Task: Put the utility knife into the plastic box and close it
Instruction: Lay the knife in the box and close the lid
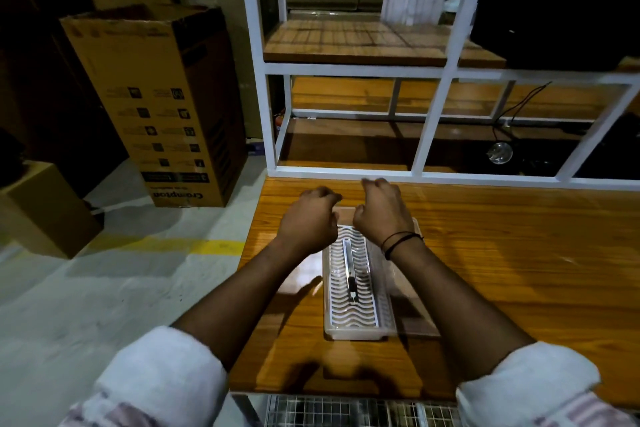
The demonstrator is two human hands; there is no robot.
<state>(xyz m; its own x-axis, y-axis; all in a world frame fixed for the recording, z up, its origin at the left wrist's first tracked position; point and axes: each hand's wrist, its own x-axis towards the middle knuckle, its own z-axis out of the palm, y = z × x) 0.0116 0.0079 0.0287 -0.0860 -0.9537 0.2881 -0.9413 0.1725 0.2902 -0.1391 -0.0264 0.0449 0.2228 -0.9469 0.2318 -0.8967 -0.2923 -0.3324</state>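
A clear plastic box with a white wavy grate inside lies lengthwise on the wooden table. The utility knife, silver with a black slider, rests on the grate along the box's length. A transparent lid hovers, tilted, over the box, with its faint edges showing left and right of it. My left hand and my right hand are curled at the far end of the box, pinching the lid's far edge. The fingertips are hidden behind the knuckles.
A white metal shelf frame with wooden boards rises just behind the table. A black case and a cabled round lamp sit on its shelves. A tall cardboard carton stands on the floor to the left.
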